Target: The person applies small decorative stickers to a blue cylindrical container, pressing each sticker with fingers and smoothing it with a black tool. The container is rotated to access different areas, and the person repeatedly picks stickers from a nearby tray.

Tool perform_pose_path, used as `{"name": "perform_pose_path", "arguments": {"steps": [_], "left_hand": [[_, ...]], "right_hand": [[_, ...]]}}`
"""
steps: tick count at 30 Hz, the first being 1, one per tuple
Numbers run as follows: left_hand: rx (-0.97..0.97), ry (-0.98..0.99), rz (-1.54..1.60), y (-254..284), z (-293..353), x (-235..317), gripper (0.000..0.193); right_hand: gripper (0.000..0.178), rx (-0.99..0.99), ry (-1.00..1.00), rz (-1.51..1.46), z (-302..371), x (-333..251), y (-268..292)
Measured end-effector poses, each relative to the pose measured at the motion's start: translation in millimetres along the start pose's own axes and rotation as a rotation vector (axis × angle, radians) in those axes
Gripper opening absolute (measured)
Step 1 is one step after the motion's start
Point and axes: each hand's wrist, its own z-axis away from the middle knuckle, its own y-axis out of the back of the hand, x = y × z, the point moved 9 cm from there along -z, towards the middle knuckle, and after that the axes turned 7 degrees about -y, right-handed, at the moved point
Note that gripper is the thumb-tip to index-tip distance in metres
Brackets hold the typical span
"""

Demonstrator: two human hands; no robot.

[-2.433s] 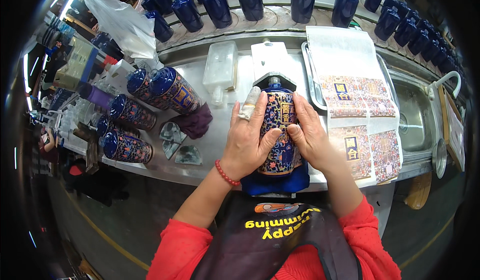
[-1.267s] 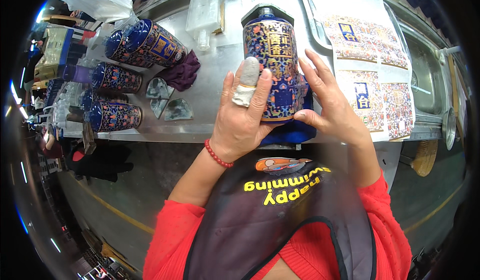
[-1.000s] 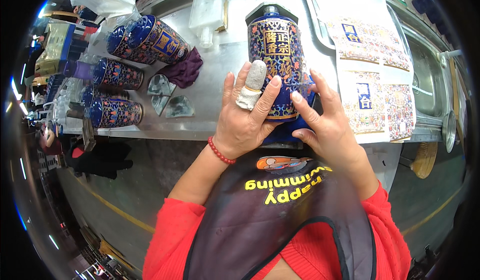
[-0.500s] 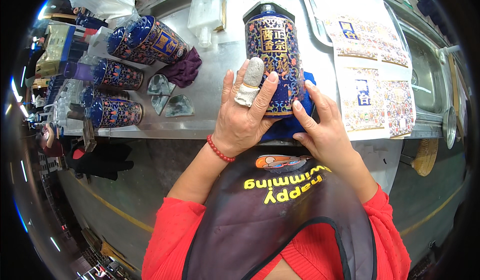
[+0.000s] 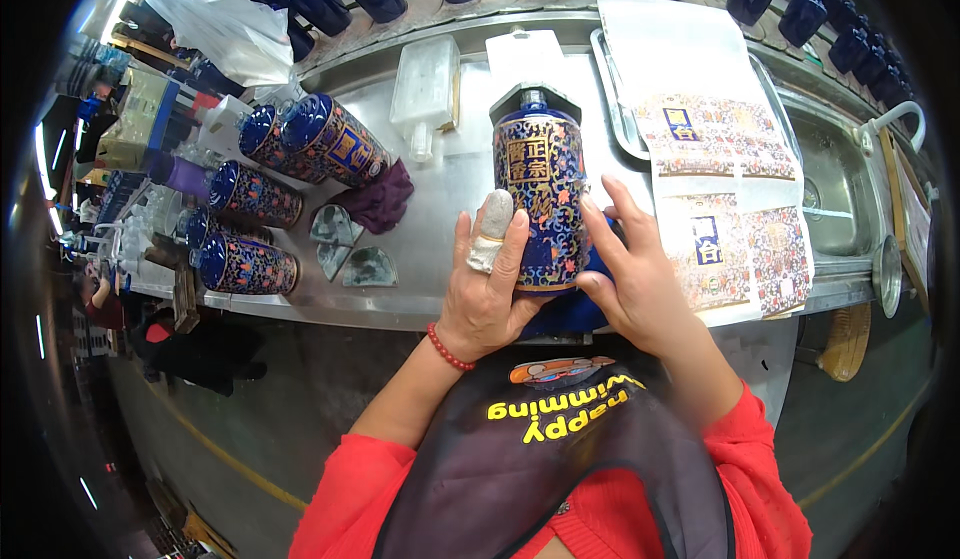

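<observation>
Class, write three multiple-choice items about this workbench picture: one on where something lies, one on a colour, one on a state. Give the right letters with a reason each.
1. Where does the purple cloth lie?
A. left of the held bottle
B. in the sink
C. on the label sheets

2. What colour is the bracelet on the left hand?
A. green
B. red
C. white

3. How is the bottle between the hands held?
A. lying flat, untouched
B. with both hands on it
C. by the right hand alone

Answers:
1 A, the cloth sits on the metal counter beside the lying bottles, to the left.
2 B, red beads circle the wrist.
3 B, left hand fingers lie on its front and the right hand presses its right side.
</observation>
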Motion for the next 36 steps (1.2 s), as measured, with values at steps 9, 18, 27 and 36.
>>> {"name": "perform_pose_path", "arguments": {"steps": [9,18,27,36], "left_hand": [[-0.066,0.024,0.013,-4.3,-2.0,-2.5,0.087],[-0.09,0.046,-0.099,-2.9,-9.4,10.6,0.102],[-0.067,0.041,-0.009,-3.0,3.3,-5.4,0.104],[-0.025,0.012,-0.005,-6.8,5.6,-6.3,0.099]], "right_hand": [[0.069,-0.021,-0.072,-0.069,-17.3,15.2,-11.0],[0.066,0.037,-0.043,-0.063,-58.9,21.8,0.5],[0.067,0.079,-0.129,0.078,-52.5,39.4,4.7],[0.083,-0.026,0.022,-0.143,1.8,30.2,-6.8]]}}
